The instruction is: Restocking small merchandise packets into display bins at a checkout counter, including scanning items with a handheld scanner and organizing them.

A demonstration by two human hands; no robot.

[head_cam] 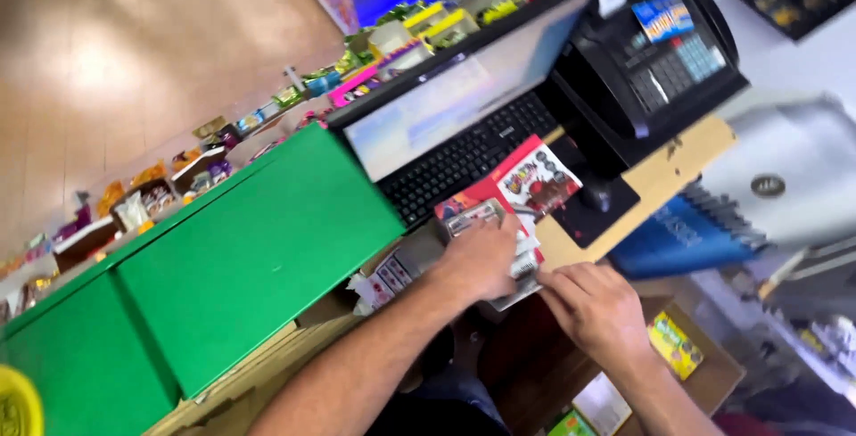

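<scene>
The left hand [481,258] lay flat, fingers spread, pressing a stack of glossy wrapped packets [486,222] at the desk edge. The right hand [593,307] pinched the stack's near corner. Beyond sat a red printed card [533,177], a black keyboard [468,155] and a green panel [250,258].

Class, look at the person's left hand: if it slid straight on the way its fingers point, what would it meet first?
Most likely the red printed packet just beyond the left hand, then the black keyboard; depth is hard to judge.
</scene>
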